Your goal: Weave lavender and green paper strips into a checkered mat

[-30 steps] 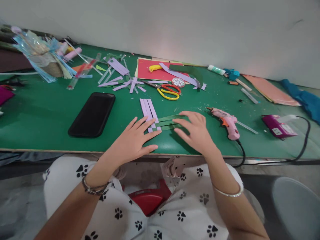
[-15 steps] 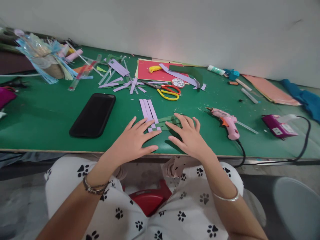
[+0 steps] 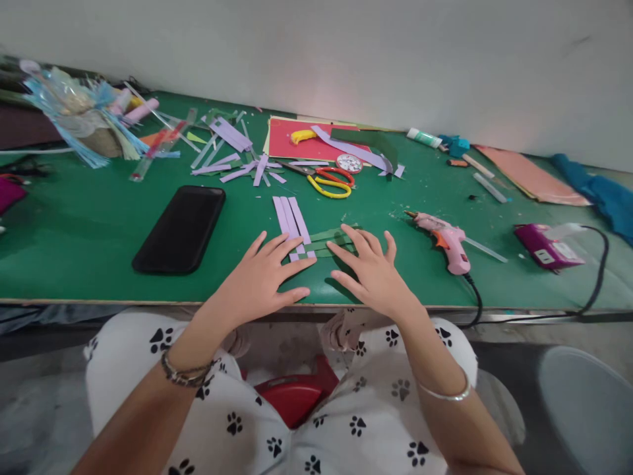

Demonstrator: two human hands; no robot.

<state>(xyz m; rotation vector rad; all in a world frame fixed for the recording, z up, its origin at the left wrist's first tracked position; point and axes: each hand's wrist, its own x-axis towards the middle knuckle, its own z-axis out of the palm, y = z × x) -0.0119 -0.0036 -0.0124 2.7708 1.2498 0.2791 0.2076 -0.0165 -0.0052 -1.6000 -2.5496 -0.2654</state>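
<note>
Three lilac paper strips (image 3: 289, 218) lie side by side on the green table (image 3: 84, 231), crossed near their lower ends by dark green strips (image 3: 329, 241) in a small weave. My left hand (image 3: 262, 277) lies flat with fingers spread, its fingertips pressing the lower ends of the lilac strips. My right hand (image 3: 373, 270) is also flat and spread, fingertips resting on the green strips just right of the weave. Neither hand grips anything.
A black phone (image 3: 180, 227) lies left of the hands. Behind are red-and-yellow scissors (image 3: 331, 181), loose lilac strips (image 3: 237, 168), red paper (image 3: 287, 138). A pink glue gun (image 3: 442, 234) with its cable and a purple device (image 3: 546, 247) lie to the right.
My right hand has slid left along the green strips toward the weave. My left hand has stayed in place on the lilac strips.
</note>
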